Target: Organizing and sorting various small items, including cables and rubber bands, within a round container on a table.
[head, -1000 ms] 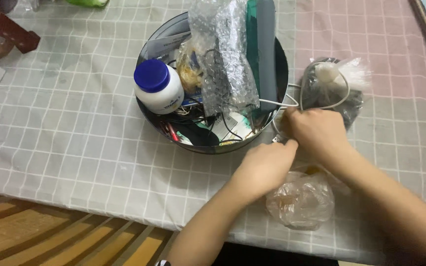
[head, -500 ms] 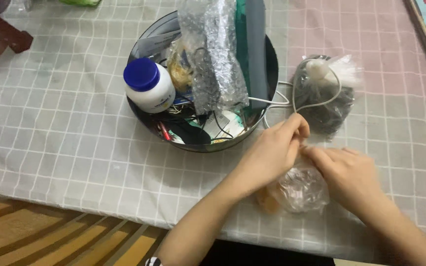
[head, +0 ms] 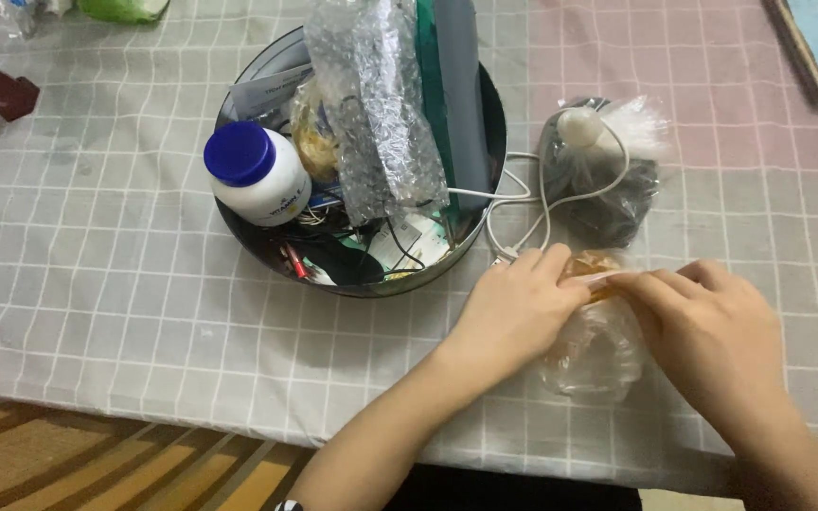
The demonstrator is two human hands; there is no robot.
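Just in front of the round metal tin, toward its right side, a small clear plastic bag is lain on the bench; its gathered mouth is turned toward the tin and its rounded body toward the bench's near edge, so that the long axis is run from tin to edge; something orange can be made out inside near the mouth, though what it is cannot be told. The mouth is flanked by both hands; the left hand is set on the side nearer the tin, its fingers pressed together on the bag's top; the right hand is set on the far side, its fingers closed in a pinch on a pale strip at the mouth; neither hand is clearly nearer, since both are in touch with the bag.

A white cable is looped from the tin's rim toward a dark bundle in a plastic bag, which is placed just right of the tin and beyond the hands. Inside the tin a white bottle with a blue cap, a roll of bubble wrap and assorted small items are crowded together. The bench is covered by a checked cloth, grey to the left of the tin and pink to its right; a slatted wooden floor is seen below the near edge.
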